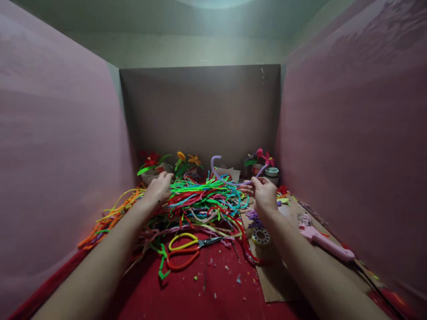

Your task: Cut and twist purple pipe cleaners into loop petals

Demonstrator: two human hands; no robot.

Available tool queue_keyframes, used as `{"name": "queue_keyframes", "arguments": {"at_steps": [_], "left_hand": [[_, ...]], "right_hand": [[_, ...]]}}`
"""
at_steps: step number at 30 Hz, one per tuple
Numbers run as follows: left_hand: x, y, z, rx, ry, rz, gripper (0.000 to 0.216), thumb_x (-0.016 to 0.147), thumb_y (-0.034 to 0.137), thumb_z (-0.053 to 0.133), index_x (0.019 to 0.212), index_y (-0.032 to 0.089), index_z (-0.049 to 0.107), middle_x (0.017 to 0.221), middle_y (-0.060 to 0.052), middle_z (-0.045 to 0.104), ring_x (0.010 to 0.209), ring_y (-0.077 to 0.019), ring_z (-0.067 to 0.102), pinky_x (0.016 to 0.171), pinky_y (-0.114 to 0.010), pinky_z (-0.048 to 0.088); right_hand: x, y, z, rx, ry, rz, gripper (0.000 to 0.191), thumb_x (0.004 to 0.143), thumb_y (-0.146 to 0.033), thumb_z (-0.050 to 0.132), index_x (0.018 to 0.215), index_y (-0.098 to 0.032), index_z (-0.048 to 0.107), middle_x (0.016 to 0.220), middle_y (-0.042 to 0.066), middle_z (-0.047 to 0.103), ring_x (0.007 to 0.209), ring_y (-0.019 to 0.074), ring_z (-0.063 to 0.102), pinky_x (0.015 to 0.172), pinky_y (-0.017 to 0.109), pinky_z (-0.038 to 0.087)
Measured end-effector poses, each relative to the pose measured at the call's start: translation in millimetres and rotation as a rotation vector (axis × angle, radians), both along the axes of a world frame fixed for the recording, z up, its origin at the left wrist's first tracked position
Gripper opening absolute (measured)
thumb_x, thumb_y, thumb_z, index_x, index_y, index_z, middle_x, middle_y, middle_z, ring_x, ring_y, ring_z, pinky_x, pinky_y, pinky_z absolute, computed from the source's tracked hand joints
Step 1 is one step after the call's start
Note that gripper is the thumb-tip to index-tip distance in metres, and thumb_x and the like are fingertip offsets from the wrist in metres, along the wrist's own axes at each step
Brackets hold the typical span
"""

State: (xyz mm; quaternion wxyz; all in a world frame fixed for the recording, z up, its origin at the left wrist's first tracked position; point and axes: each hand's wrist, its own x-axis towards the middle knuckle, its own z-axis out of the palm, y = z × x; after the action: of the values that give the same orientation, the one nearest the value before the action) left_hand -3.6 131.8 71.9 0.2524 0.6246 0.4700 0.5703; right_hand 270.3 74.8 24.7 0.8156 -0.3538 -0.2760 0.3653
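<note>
A big heap of coloured pipe cleaners [196, 200] lies on the red cloth [200, 289]. My left hand [159, 186] rests on the heap's left side, its fingers curled into the strands. My right hand [263, 191] pinches a purple pipe cleaner [230, 180] that runs left from its fingers and curls up in a hook above the heap.
Scissors [190, 249] with yellow and orange handles lie in front of the heap. A roll of wire [260, 237] and a pink glue gun [322, 240] sit on cardboard [276, 280] at right. Finished pipe-cleaner flowers [187, 161] and a small jar [271, 173] stand at the back wall. Pink walls close in both sides.
</note>
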Motion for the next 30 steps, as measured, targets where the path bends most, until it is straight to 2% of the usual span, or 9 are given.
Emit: {"name": "queue_keyframes", "arguments": {"at_steps": [2,5,6,8,12,17,21,25,30], "left_hand": [[17,-18,-14.1,-0.075,0.063,-0.094,0.027,0.050,0.005,0.063,0.075,0.018,0.061,0.084,-0.003,0.060,0.078,-0.0184,0.057,0.066,-0.024,0.044],[47,-45,-29.0,-0.218,0.037,-0.302,0.032,0.059,0.019,0.069,0.089,0.017,0.061,0.067,-0.001,0.060,0.050,-0.0118,0.052,0.043,-0.020,0.037],[56,-51,-31.5,-0.360,-0.202,-0.473,0.030,0.062,0.020,0.069,0.090,0.016,0.060,0.062,-0.001,0.058,0.043,-0.0095,0.047,0.037,-0.019,0.031],[68,-58,-33.3,-0.390,-0.366,-0.525,0.018,0.069,0.027,0.064,0.082,0.015,0.059,0.060,0.001,0.056,0.036,-0.0034,0.037,0.034,-0.016,0.025],[67,-52,-35.1,-0.385,-0.603,-0.522,0.008,0.076,0.022,0.057,0.076,0.013,0.057,0.063,0.000,0.057,0.038,-0.0016,0.037,0.035,-0.013,0.025],[51,-40,-49.8,-0.368,-0.808,-0.442,0.007,0.079,0.018,0.052,0.078,0.012,0.056,0.058,0.001,0.055,0.038,-0.0036,0.042,0.034,-0.014,0.032],[45,-40,-56.6,-0.333,-0.911,-0.408,0.007,0.082,0.017,0.049,0.080,0.015,0.056,0.049,0.004,0.049,0.036,-0.0052,0.041,0.033,-0.014,0.031],[44,-44,-49.1,-0.289,-1.003,-0.452,0.015,0.085,0.017,0.044,0.076,0.015,0.055,0.043,0.006,0.041,0.032,-0.0048,0.033,0.031,-0.015,0.026],[44,-58,-37.7,-0.233,-1.093,-0.510,0.015,0.086,0.019,0.044,0.084,0.018,0.059,0.052,0.005,0.047,0.039,-0.0031,0.038,0.038,-0.013,0.033]], "right_hand": [[-9,-6,-6.6,-0.009,0.012,0.046,0.013,0.068,-0.015,0.055,0.069,-0.018,0.043,0.047,-0.004,0.057,0.041,0.0146,0.059,0.038,0.024,0.051],[-21,-14,-15.4,-0.028,0.017,0.116,0.012,0.067,-0.015,0.057,0.068,-0.017,0.045,0.048,-0.003,0.058,0.038,0.0143,0.058,0.035,0.023,0.048],[-23,-17,-17.8,-0.035,0.019,0.137,0.012,0.067,-0.015,0.058,0.068,-0.017,0.046,0.048,-0.003,0.058,0.037,0.0140,0.057,0.033,0.022,0.047],[-26,-20,-21.4,-0.046,0.034,0.171,0.013,0.066,-0.015,0.060,0.068,-0.016,0.047,0.049,-0.004,0.059,0.036,0.0134,0.056,0.032,0.021,0.045],[-19,-21,-23.3,-0.058,0.133,0.238,0.014,0.067,-0.013,0.060,0.069,-0.017,0.047,0.050,-0.004,0.060,0.040,0.0125,0.057,0.038,0.022,0.047],[-8,-20,-18.8,-0.068,0.328,0.395,0.014,0.076,-0.011,0.048,0.064,-0.018,0.045,0.057,0.000,0.061,0.056,0.0147,0.062,0.053,0.030,0.052],[-15,-25,-16.2,-0.062,0.440,0.442,0.021,0.079,-0.007,0.043,0.061,-0.018,0.041,0.043,-0.006,0.045,0.039,0.0080,0.047,0.045,0.022,0.044],[-28,-31,-18.5,-0.057,0.495,0.484,0.022,0.078,-0.002,0.041,0.063,-0.018,0.040,0.041,-0.009,0.036,0.032,0.0054,0.031,0.037,0.018,0.031],[-36,-31,-21.3,-0.051,0.558,0.523,0.023,0.081,-0.006,0.043,0.062,-0.018,0.037,0.042,-0.009,0.033,0.034,0.0050,0.030,0.040,0.017,0.032]]}}
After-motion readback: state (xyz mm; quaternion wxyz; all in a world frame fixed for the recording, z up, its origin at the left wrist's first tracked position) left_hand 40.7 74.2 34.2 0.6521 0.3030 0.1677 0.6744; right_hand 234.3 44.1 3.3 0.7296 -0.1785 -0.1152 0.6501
